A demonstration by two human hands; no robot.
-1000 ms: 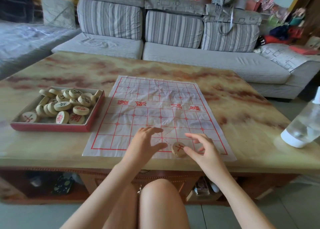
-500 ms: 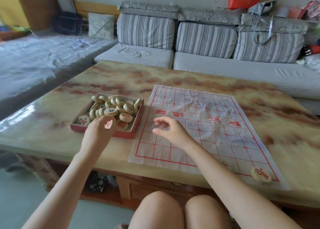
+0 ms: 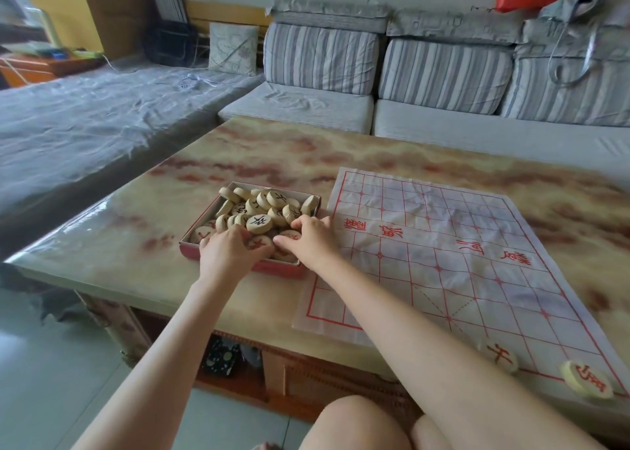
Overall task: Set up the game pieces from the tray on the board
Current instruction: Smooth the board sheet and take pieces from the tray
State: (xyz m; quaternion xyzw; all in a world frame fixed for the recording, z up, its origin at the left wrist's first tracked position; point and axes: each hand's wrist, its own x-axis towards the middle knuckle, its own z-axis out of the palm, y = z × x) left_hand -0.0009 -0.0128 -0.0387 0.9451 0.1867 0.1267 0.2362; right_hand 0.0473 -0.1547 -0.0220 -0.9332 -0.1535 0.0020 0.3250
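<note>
A red-rimmed tray (image 3: 272,268) holds several round wooden game pieces (image 3: 259,223) with red or black characters. Both my hands are inside its near end. My left hand (image 3: 227,257) lies over the near-left pieces, its thumb and forefinger round a red-marked piece (image 3: 260,244). My right hand (image 3: 315,241) curls over the near-right corner and pinches another red-marked piece (image 3: 290,235). The paper board (image 3: 443,245) with a red grid lies right of the tray. Two red-marked pieces, one (image 3: 500,358) and another (image 3: 587,380), sit on the board's near edge.
The marble-patterned low table (image 3: 143,231) carries tray and board, with its near edge just below my forearms. A grey striped sofa (image 3: 341,85) runs behind the table, and a covered couch (image 3: 85,126) stands at the left. My knees are under the table's near edge.
My view swung left toward the tray. Both hands left the board and reached into the tray's near end. A second piece now shows on the board's near edge.
</note>
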